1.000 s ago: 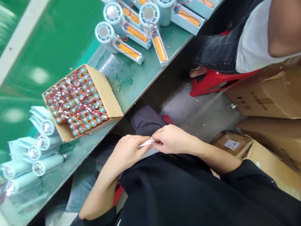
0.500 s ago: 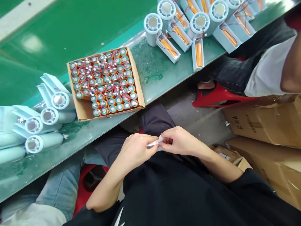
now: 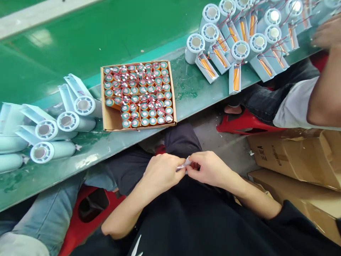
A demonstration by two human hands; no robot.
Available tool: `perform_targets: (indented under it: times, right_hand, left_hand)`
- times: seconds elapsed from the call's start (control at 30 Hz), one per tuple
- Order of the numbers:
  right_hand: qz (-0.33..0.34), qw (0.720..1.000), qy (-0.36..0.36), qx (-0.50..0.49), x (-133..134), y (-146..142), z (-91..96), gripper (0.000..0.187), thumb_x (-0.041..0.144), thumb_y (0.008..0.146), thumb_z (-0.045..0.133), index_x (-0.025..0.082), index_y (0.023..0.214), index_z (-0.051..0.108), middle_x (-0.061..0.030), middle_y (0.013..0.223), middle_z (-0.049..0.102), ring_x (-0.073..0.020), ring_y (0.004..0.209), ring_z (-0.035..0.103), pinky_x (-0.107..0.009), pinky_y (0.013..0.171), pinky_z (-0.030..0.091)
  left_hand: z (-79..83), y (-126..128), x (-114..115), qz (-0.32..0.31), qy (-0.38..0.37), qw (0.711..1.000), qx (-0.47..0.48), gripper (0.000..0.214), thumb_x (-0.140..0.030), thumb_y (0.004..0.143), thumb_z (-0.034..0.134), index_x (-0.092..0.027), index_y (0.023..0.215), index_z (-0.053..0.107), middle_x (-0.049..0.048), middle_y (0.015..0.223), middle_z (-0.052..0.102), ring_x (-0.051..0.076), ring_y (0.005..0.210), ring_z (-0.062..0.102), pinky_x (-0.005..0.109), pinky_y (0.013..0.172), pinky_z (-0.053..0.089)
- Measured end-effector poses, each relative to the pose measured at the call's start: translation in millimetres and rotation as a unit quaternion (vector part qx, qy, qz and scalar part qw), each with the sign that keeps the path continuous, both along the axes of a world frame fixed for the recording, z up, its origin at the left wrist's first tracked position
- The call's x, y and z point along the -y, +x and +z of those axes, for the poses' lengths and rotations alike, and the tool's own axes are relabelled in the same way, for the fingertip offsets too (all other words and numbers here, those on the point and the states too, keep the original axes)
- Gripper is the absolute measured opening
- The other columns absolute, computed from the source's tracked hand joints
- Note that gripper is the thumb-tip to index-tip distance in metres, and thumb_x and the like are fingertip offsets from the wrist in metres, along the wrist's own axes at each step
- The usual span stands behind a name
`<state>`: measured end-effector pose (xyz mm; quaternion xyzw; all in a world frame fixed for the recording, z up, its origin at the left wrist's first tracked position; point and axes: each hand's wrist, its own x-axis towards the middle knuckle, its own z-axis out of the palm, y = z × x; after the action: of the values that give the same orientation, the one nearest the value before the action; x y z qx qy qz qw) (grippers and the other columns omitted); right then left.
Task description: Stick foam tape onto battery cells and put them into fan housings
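Observation:
Above my lap, my left hand is closed, thumb and fingers pinching a small white strip. The strip has faint markings; its exact kind is too small to tell. My right hand pinches the strip's other end, which stands up between thumb and forefinger. Beyond my hands, on the bench edge, sits an open cardboard box of orange battery cells with teal tops and red and black leads. Its near left corner holds no cells.
Light blue cylindrical housings lie left of the box on the green bench. More housings stand at right, orange packs in their side trays. A co-worker's hand is at far right. Cardboard cartons and red stools flank me.
The view has shifted, so the box and housings sit differently in the picture. A co-worker's hand has come into sight at upper right. Both my hands still pinch the white strip.

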<state>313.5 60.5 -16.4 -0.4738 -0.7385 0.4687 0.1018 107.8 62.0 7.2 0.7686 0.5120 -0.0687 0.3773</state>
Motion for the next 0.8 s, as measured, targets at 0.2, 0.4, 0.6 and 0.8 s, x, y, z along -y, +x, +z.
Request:
perform_targets:
  times: [0.2,0.4,0.6,0.8]
  right_hand:
    - [-0.027,1.000,0.001,0.008,5.7,-9.2,-7.1,0.009,0.015,0.075,0.065,0.019,0.067,0.062,0.0018,0.063,0.062,-0.0119,0.058,0.054,-0.026,0.060,0.035]
    - [-0.165,0.947,-0.231,-0.150,7.2,-17.9,-31.1,0.006,0.022,0.071,0.068,0.017,0.070,0.066,0.0053,0.060,0.058,-0.0090,0.056,0.046,-0.022,0.054,0.031]
    - [-0.286,0.827,-0.370,-0.313,10.5,-28.3,-57.0,0.015,0.029,0.062,0.067,0.020,0.071,0.059,0.0101,0.048,0.043,-0.0073,0.044,0.030,-0.023,0.047,0.026]
    - [-0.350,0.763,-0.385,-0.384,7.7,-32.6,-55.9,0.033,0.040,0.069,0.063,0.025,0.064,0.035,0.0105,0.055,0.027,-0.0070,0.046,0.018,-0.022,0.044,0.024]
  left_hand:
    - [7.5,-1.9,1.7,0.005,-0.005,1.000,0.005,0.020,-0.028,0.091,0.060,-0.027,0.079,0.075,0.0019,0.082,0.079,0.021,0.076,0.073,0.033,0.060,0.022]
    - [1.3,-11.7,7.4,0.038,0.014,0.999,0.030,0.020,-0.030,0.092,0.060,-0.028,0.088,0.080,0.0014,0.088,0.082,0.021,0.081,0.075,0.032,0.063,0.028]
    - [-21.1,-35.5,22.0,0.071,0.036,0.993,0.087,0.025,-0.030,0.093,0.065,-0.029,0.111,0.082,0.0012,0.108,0.083,0.022,0.093,0.077,0.030,0.076,0.047]
    - [-7.0,-75.6,36.9,0.118,0.033,0.980,0.159,0.032,-0.038,0.098,0.068,-0.026,0.125,0.079,0.0039,0.121,0.081,0.022,0.109,0.077,0.030,0.101,0.056]
